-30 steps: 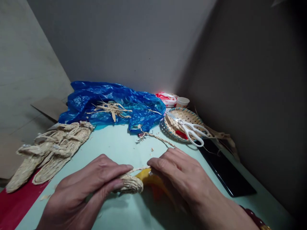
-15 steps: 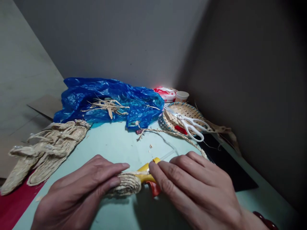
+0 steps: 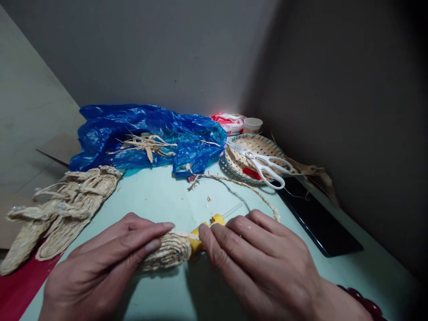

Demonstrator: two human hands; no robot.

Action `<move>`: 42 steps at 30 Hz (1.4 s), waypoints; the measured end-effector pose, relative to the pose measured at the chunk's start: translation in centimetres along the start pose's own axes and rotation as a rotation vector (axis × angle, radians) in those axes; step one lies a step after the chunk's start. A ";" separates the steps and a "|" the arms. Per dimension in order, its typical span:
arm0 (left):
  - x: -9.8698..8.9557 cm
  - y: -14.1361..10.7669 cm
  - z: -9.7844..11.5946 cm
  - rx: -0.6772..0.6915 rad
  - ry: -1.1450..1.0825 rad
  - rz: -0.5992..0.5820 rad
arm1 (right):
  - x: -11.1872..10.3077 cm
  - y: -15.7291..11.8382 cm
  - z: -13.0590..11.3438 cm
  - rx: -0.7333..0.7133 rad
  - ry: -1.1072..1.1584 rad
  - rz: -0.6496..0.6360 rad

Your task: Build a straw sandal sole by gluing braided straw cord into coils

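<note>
Head view, straw coil: the straw coil (image 3: pixel 170 255) lies between the hands, long axis left to right, rounded end right.
Left hand: the left hand (image 3: pixel 100 263) is nearer, narrow, gripping the coil's left end.
Right hand: the right hand (image 3: pixel 267 261) appears narrow on the straw strand (image 3: pixel 187 235); underside hidden.
Glue gun: the yellow glue gun (image 3: pixel 196 245), right of coil, is partly hidden by right fingers.
Edges: straw slippers (image 3: pixel 80 196) left, black slab (image 3: pixel 321 218) right.
Room: counter (image 3: pixel 160 196) extends far to the blue bag (image 3: pixel 200 133).

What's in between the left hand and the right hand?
In the head view, between the left hand and the right hand are a coiled straw piece, a pale strand and part of a yellow thing.
</note>
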State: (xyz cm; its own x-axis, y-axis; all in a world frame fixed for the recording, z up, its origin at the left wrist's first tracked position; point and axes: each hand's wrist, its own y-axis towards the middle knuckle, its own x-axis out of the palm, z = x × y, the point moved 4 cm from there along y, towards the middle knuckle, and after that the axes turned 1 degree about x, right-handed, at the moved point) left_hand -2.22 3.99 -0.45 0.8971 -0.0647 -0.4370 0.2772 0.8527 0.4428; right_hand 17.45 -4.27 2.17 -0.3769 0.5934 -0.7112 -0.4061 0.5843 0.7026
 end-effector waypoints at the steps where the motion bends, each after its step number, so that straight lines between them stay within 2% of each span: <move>1: 0.0 -0.1 0.0 -0.002 0.018 -0.041 | 0.1 0.0 0.0 0.016 0.010 0.006; 3: -0.1 -0.3 -0.1 -0.025 0.039 -0.096 | 0.2 0.1 -0.2 0.037 0.028 0.015; 5: -0.2 -0.4 -0.2 -0.048 0.041 -0.094 | 0.3 0.1 -0.4 0.030 0.026 0.044; 15: -0.2 -0.4 0.3 -0.014 0.138 -0.007 | 0.7 0.0 -0.8 0.039 0.008 0.104; 23: -0.8 -0.3 -0.5 0.052 0.223 0.030 | 1.4 -0.3 -1.2 0.069 -0.016 0.109; 27: -0.9 -0.4 -0.5 -0.004 0.204 0.058 | 1.4 -0.5 -1.0 0.089 -0.008 0.115; 32: -0.5 -0.5 0.3 -0.209 0.132 0.105 | 1.2 -0.5 -1.2 0.104 0.014 0.123; 38: 0.0 -0.6 0.8 -0.278 0.074 0.142 | 1.2 -0.3 -1.5 0.081 -0.023 0.172; 42: 0.2 -0.6 0.5 -0.356 0.063 0.154 | 1.6 -0.3 -1.4 0.068 0.003 0.146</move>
State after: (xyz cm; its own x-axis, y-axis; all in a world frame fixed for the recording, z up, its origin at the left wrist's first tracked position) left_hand -2.02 3.18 -0.37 0.8930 0.1004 -0.4387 -0.0057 0.9772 0.2121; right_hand 15.79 -4.30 0.80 -0.4300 0.6732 -0.6016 -0.2894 0.5284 0.7981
